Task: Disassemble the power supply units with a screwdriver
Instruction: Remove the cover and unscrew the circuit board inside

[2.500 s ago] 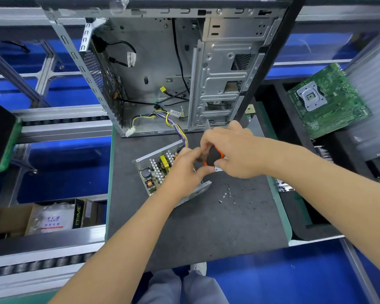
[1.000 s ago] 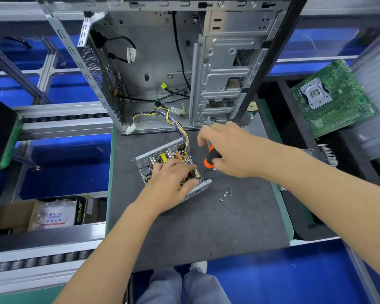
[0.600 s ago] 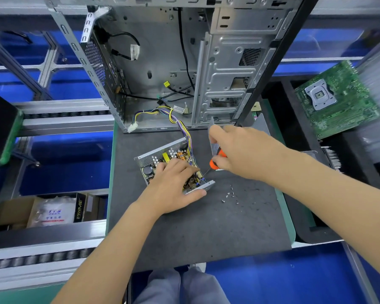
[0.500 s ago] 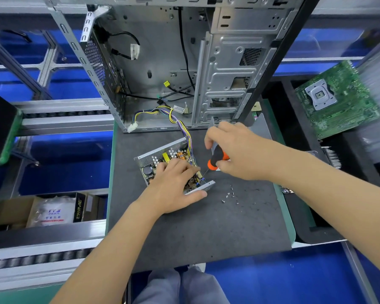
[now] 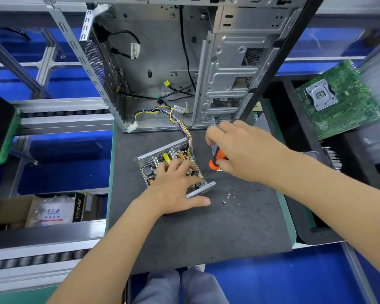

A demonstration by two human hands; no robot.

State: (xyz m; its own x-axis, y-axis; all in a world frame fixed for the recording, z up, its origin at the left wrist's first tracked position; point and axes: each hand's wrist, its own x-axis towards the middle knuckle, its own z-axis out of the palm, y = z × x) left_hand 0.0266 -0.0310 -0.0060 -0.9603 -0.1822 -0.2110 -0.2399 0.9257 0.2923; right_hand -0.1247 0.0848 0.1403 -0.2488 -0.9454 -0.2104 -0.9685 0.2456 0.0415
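An opened power supply unit (image 5: 158,159) lies on the dark mat (image 5: 195,227), its circuit board and capacitors exposed, with a yellow and purple wire bundle (image 5: 182,126) running back into the case. My left hand (image 5: 176,187) presses flat on the board, thumb stretched along the near metal edge. My right hand (image 5: 239,152) grips an orange and black screwdriver (image 5: 215,160), whose tip points down-left at the unit's right corner by my left fingertips. Several loose screws (image 5: 229,195) lie on the mat right of the unit.
An empty open computer case (image 5: 184,62) stands at the back of the mat. A green motherboard (image 5: 338,99) lies in a black tray at the right. At the left are roller conveyor rails (image 5: 59,119) and a cardboard box with bags (image 5: 46,211).
My left hand went from the screwdriver tip to lying flat on the board. My right hand tilted the screwdriver down toward the unit's right corner.
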